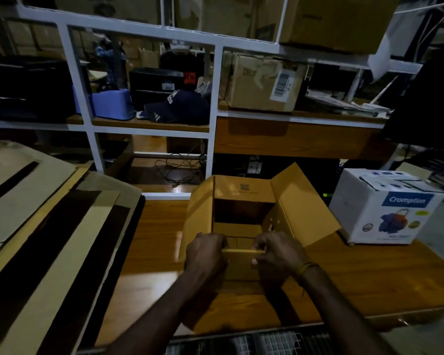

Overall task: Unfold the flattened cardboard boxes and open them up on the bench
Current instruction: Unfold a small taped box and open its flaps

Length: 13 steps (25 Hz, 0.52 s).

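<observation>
Opened brown cardboard box standing near the front edge of the wooden table, about midway along it, mouth upward, directly under both hands

Near wall's top edge pinched from both sides: left hand curled over the left end of that edge, right hand curled over the right end, fingers hooked inward over the rim, thumb on the outer face

Far flap raised upright, right flap splayed outward toward the table's right end, left flap hanging out to the left; dark hollow visible inside

Small square code printed on the inner face of the far flap, with a line of text beneath it too faint to read

White carton resting toward the right end of the table, well apart from the brown box, marked "Crompton" in white on a blue panel above a picture of a blue and orange appliance; smaller print unreadable

Stack of flattened cardboard sheets lying beyond the left end of the table, tan with dark bands

On the shelf behind, a dark cap with white lettering only partly legible, and a brown carton bearing a white barcode label

Both forearms stretched forward from the lower frame, converging on the box; knuckles up, wrists roughly level; a yellowish thread band around the right wrist
</observation>
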Available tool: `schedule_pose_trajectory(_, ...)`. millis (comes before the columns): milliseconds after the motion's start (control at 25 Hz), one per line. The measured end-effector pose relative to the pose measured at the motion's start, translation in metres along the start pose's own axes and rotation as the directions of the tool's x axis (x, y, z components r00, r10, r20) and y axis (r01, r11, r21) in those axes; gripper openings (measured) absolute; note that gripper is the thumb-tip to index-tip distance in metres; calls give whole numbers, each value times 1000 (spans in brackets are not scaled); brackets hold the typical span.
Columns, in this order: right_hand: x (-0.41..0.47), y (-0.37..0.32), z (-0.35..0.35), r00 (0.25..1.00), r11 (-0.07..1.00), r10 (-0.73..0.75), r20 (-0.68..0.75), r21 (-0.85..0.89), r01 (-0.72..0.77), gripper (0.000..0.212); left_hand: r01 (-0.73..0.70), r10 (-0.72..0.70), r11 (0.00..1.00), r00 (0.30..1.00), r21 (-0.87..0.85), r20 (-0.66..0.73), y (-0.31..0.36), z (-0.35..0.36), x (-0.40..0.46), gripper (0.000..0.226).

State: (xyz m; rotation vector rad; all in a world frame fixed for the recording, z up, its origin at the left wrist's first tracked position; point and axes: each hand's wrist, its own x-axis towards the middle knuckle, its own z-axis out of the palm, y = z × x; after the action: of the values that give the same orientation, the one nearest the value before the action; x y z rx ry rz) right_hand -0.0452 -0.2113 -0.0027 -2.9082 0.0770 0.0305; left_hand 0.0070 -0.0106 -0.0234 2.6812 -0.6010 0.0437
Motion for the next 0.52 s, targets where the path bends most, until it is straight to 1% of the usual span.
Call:
schedule_pose_trajectory(80,4,6,-3,997,990,-13,70,144,2,23,-31,27,999,996,42,80,0,-5,8,35)
schedule_pose_trajectory(160,16,11,-3,993,973,-3,121,231,-25,30,-48,46,999,986,7,161,0,-10,19,43)
schedule_pose_trajectory(240,36,17,-1,981,980,-2,195,196,-37,35,-36,46,998,970,-46,238,-2,-12,31,54)
schedule_pose_trajectory(320,56,20,-2,958,994,-10,285,107,-21,47,3,17,998,946,-61,324,-4,-9,44,65)
schedule_pose_trajectory(400,75,26,-3,936,994,24,351,95,-61,61,-3,-8,1000,935,31,355,-7,-5,62,74)
schedule_pose_trajectory(520,106,42,-7,934,999,51,353,-13,-50,77,-89,12,973,941,212,338,-9,4,96,79)
